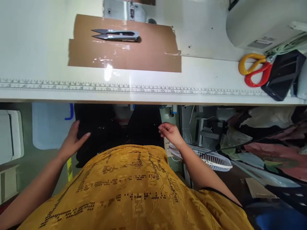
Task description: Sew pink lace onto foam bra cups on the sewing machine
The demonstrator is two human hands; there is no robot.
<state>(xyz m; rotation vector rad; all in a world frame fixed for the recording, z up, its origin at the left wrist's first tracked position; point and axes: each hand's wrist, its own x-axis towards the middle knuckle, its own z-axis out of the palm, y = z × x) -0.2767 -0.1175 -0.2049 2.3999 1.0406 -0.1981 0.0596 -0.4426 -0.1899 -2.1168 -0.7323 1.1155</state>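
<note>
White tabletop (35, 48) with brown cardboard (124, 57), ruler strip (129, 89), orange and red scissors (267, 67), black object (284, 75).

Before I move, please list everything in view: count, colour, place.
thread snips: 1, grey, on cardboard
cardboard: 1, brown, on table
metal plate: 1, grey, beyond cardboard
table: 1, white, ahead
ruler strip: 1, white, table's near edge
scissor handles: 2, orange and red, table right
block: 1, black, beside handles
machine: 1, pale grey, upper right
bin: 1, pale blue, below table, left
fan: 1, white, under right forearm
fabrics: uncountable, mixed colours, far right
legwear: 1, black, legs
top: 1, mustard, torso
left hand: 1, bare, by left thigh
right hand: 1, bare, by right thigh
</note>
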